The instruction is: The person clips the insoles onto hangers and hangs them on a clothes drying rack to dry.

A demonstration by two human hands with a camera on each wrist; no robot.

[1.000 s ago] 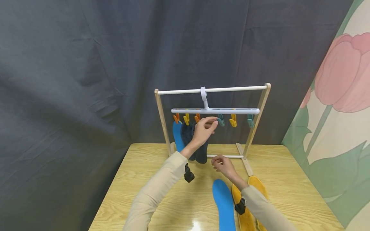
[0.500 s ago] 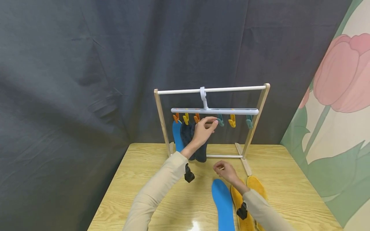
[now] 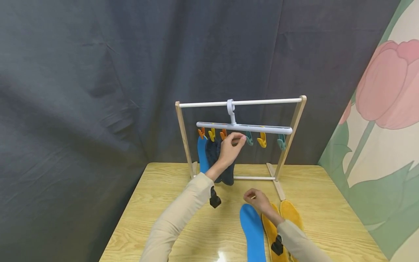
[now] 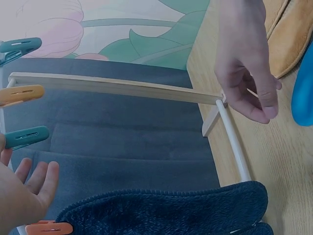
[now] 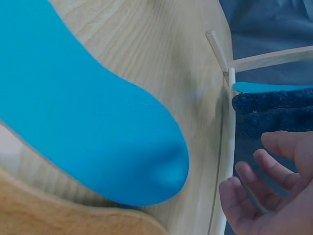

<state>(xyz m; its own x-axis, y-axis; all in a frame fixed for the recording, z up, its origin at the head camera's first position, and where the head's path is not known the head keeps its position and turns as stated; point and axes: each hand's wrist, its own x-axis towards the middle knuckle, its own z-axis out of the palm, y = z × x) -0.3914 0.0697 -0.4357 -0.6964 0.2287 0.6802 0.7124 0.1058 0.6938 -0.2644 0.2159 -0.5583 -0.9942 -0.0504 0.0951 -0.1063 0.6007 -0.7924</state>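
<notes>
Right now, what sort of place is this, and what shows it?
Probably an indoor work corner set up for the job: a dark curtain hangs behind a table bearing a small rack, beside a flower-patterned backdrop.

Blue insole (image 3: 253,233): near end cut off by the head view's lower edge. Yellow insoles (image 3: 291,213): partly covered by your right sleeve (image 3: 299,240). Dark insoles (image 3: 228,177): partly behind your left hand (image 3: 230,148).

Legible inscriptions: none. White hanger (image 3: 262,128), teal clip (image 3: 249,139), dark blue insoles (image 4: 171,210), blue insole (image 3: 252,229) and yellow-orange insoles (image 3: 291,212): no lettering, number, brand or sign readable. Black wrist-worn devices (image 3: 214,199), two: any marking too small to read in the head view.
</notes>
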